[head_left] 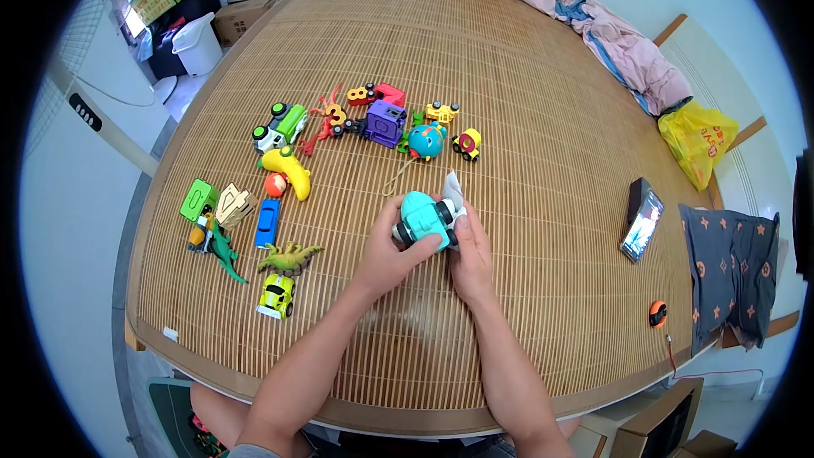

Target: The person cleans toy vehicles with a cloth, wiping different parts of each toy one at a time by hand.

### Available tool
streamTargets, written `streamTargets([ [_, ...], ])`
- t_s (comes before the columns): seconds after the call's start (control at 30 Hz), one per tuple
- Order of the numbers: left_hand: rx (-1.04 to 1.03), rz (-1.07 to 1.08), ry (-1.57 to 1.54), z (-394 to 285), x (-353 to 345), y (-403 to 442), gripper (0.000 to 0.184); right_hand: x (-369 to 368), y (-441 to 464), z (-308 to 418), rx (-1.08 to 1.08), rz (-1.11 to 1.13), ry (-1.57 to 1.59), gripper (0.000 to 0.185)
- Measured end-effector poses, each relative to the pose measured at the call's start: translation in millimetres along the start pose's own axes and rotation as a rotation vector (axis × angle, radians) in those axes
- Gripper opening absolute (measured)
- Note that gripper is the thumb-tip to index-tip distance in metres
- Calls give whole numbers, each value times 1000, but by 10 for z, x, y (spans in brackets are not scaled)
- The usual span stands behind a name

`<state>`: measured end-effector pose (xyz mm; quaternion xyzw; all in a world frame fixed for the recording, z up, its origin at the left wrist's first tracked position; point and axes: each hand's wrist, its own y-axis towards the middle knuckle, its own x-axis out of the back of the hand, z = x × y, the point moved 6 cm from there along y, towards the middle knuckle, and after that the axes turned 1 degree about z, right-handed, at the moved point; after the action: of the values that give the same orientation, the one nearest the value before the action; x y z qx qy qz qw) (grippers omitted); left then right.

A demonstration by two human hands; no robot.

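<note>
A turquoise toy car (421, 214) with dark wheels is held over the bamboo mat (560, 229), near its middle. My left hand (392, 248) is closed around the car's left side, with the thumb across its near end. On the right, my right hand (471, 256) pinches a white wipe or tissue (454, 190) against the car's wheels. Part of the wipe is hidden by the fingers. Beyond my hands lie a teal round toy (426, 142), a purple toy block (386, 123) and a small yellow toy car (467, 145).
To the left are a toy banana (292, 171), a blue car (267, 223), a toy dinosaur (290, 259) and a yellow-green car (276, 296). A phone (644, 225) leans at the right, beyond an orange tape measure (658, 315). A yellow bag (698, 142) and a quilt (610, 47) lie along the far right.
</note>
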<state>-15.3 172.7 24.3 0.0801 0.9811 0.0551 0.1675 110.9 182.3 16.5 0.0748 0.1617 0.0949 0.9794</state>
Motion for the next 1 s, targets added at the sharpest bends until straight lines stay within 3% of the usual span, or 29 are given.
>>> streamTargets([
  [0.57, -34, 20, 96, -9, -13, -14, 55, 52, -2, -89, -46, -29, 71, 48],
  [0.63, -40, 3, 103, -3, -5, -16, 54, 95, -12, -58, 24, -128, -20, 44],
  [0.73, -96, -122, 52, -107, 48, -17, 53, 70, -24, 77, 132, -141, -185, 41],
  [0.9, -177, -282, 51, -87, 154, -14, 57, 29, -25, 61, 122, -91, -344, 40],
  [0.97, -338, -472, 221, -186, 235, -74, 60, -78, -35, 102, 158, 77, -466, 39],
  [1.0, -305, -566, 254, -232, 263, -103, 62, -132, -44, 134, 183, 152, -572, 33],
])
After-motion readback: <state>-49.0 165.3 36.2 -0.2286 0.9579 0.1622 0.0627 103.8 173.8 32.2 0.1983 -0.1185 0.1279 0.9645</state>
